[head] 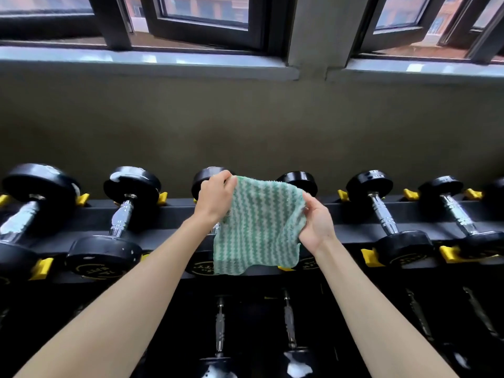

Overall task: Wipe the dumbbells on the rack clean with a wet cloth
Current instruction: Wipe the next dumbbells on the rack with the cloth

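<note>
Head view: left hand (215,196) and right hand (316,225) each pinch the cloth (259,225), spread over the rack (90,214) front edge, clear of the dumbbells (381,211). Wiping looks unstarted here; row probably left.

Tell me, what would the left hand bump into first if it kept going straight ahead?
Probably the black dumbbell right behind the left hand, which holds the cloth; depth is hard to judge.
</note>
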